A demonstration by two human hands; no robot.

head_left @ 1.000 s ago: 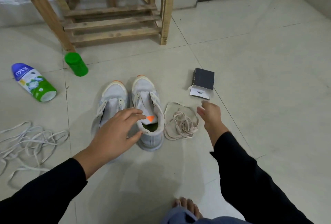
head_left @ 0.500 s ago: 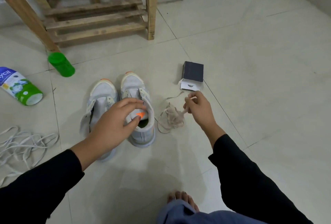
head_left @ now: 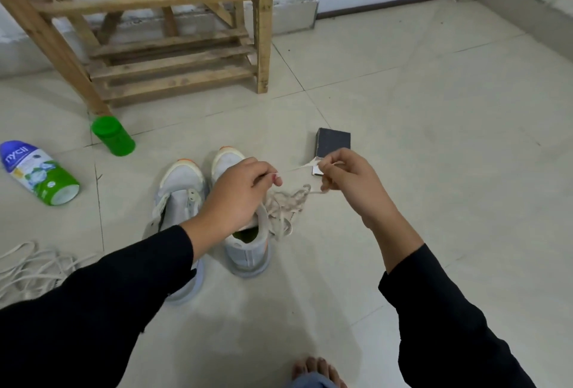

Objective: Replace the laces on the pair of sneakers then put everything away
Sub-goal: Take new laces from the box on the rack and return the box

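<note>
At the far left edge, about eight o'clock in the view, we find a loose heap of white laces (head_left: 28, 266) spread on the tiled floor (head_left: 434, 170). At nine o'clock a powder bottle (head_left: 40, 173) with a blue top lies on its side. Toward ten o'clock a green cap (head_left: 113, 136) stands near the foot of a wooden rack (head_left: 155, 30), which fills the eleven-to-twelve o'clock stretch. Near the middle we see the two sneakers side by side, toes pointing to twelve o'clock. The left sneaker (head_left: 181, 182) shows its eyelet strip, and the right sneaker (head_left: 245, 251) is partly hidden behind the left hand (head_left: 238, 192). That hand hovers over the right sneaker, thumb and forefinger pinched on a thin strand of the beige lace (head_left: 291, 201), whose tangle lies just beside the right sneaker at its three o'clock. The strand runs across to the right hand (head_left: 350, 182), which pinches the lace with curled fingers. We see the two hands held apart, the lace between them. At twelve o'clock of the right hand lies a small dark box (head_left: 333, 141) with a white flap. At six o'clock the toes of a bare foot (head_left: 319, 372) show at the bottom edge.
</note>
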